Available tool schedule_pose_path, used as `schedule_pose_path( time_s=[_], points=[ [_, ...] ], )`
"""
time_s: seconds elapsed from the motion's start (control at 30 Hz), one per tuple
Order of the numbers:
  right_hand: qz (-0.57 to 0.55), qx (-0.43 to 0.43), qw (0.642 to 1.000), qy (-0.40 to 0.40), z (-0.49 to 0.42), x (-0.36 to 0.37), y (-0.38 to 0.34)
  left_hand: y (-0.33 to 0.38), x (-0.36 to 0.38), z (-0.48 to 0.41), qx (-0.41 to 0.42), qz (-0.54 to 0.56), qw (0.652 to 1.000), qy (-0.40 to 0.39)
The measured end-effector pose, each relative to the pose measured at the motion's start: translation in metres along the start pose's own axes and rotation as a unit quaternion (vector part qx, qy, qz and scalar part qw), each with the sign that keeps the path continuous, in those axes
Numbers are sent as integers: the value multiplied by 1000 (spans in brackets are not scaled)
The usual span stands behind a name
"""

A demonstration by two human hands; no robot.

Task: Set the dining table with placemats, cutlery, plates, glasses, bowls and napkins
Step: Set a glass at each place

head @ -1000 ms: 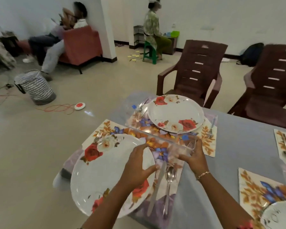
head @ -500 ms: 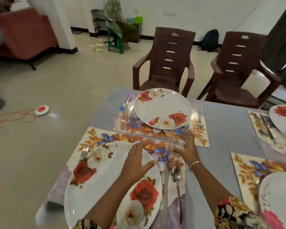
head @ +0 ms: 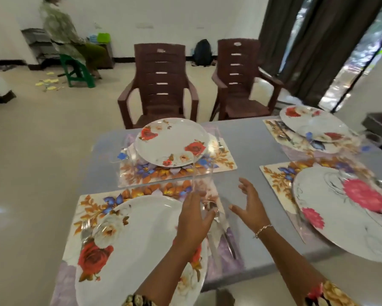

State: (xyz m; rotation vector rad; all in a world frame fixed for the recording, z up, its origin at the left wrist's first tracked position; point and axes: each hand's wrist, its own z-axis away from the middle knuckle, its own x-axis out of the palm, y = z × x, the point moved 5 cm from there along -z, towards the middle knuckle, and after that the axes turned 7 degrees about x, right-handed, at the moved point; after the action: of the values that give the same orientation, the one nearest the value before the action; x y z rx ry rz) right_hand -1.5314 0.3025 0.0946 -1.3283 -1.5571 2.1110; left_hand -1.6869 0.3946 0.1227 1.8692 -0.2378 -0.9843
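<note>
Since half a second ago the right hand (head: 249,202) has let go of the clear glass (head: 202,173). Its grip is now apart, fingers spread, just off the glass at 3 o'clock. The glass, which both hands held lying crosswise, now stands upright, tall and see-through, blurred at its rim. The left hand (head: 194,219) has its grip clamped on the base, fingers and thumb round it. Glass and hand are above the 2 o'clock corner of the near placemat (head: 93,208), a flat glossy rectangle printed with orange leaves and blue flowers.

On that mat lies a round, smooth white plate (head: 141,239) with red roses. At its 3 o'clock lie a shiny metal spoon and knife (head: 223,230). At 12 o'clock a second rose plate (head: 170,142) sits on its own mat. The grey worktop (head: 247,151) is matte. At 3 o'clock lies a plate with pink flowers (head: 340,206). The view has swung right, and two brown slatted plastic chairs (head: 161,85) now face it at 12 o'clock.
</note>
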Motion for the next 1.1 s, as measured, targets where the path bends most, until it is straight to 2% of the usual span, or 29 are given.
schedule_pose_path(
  time_s=[0.3, 0.5, 0.7, 0.93, 1.1],
  points=[
    [175, -48, 973, 144, 70, -128, 69, 92, 131, -6, 124, -1, 979, -159],
    [235, 19, 951, 202, 101, -253, 152, 181, 265, -6, 172, 23, 951, -255],
    [299, 27, 924, 236, 121, -374, 208, 262, 398, 4, 211, 15, 919, -332],
    [320, 78, 909, 256, 125, -472, 265, 315, 505, -14, 224, 19, 911, -344],
    [350, 89, 901, 242, 94, -522, 314, 335, 583, -48, 166, 37, 926, -338]
  ],
)
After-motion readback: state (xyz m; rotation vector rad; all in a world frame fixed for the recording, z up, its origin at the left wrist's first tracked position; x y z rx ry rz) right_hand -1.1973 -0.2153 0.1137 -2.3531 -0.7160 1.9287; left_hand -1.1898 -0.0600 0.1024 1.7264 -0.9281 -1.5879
